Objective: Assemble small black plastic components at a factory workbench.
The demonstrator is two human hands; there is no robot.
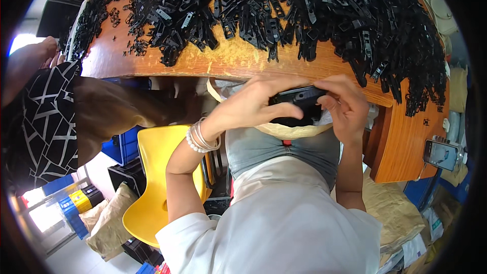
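Over my lap, a long black plastic part (pixel 300 92) is held between my two hands. My left hand (pixel 261 102), with bracelets on the wrist, grips its left side, fingers along the top and thumb below. At the part's right end my right hand (pixel 349 105) is closed with bent fingers and thumb. Just beneath them, the tan rim of an open bag (pixel 291 132) rests on my lap. Dark pieces show inside it, partly hidden by my hands. The wooden table (pixel 238 66) lies directly beyond, heaped with a pile of black plastic parts (pixel 335 7).
At the left, another person's hand (pixel 43 53) reaches to the table beside a black patterned garment (pixel 48 127). A yellow chair (pixel 152 187) stands at my left. A phone (pixel 440 155) sits off the table's right edge. Brown sacks (pixel 390 213) lie at the lower right.
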